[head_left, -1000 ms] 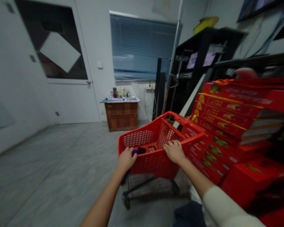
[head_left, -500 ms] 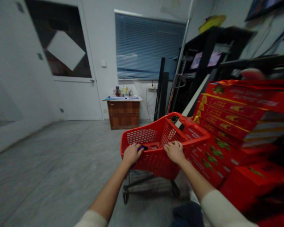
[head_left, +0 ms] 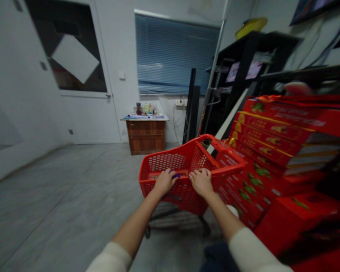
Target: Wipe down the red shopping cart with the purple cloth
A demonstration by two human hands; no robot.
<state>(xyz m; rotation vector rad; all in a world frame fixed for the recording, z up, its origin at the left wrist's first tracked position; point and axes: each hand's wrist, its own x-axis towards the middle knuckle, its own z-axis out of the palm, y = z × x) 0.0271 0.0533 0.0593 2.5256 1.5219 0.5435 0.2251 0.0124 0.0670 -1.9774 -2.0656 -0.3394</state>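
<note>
A red plastic shopping cart (head_left: pixel 184 196) with perforated basket walls stands side-on right before me. My left hand (head_left: pixel 164 182) is closed over the near rim of its basket. A small purple thing (head_left: pixel 175 175) shows at the fingertips of that hand; whether it is held or lies beyond is unclear. To the right, my right hand (head_left: pixel 201 183) wraps over the same rim, fingers bent inward and partly hidden behind it. A short gap of rim separates the two hands.
Red printed boxes (head_left: pixel 272 143) are stacked at the right, close to the cart's handle end. A wooden cabinet (head_left: pixel 146 138) stands by the back wall, under a window with blinds (head_left: pixel 175 53). A white door (head_left: pixel 85 117) is at the left. Black shelving (head_left: pixel 243 56) stands behind the boxes.
My hands have come closer together on the rim, the left shifting right and the right shifting left. The cart and the room appear slightly further left in view.
</note>
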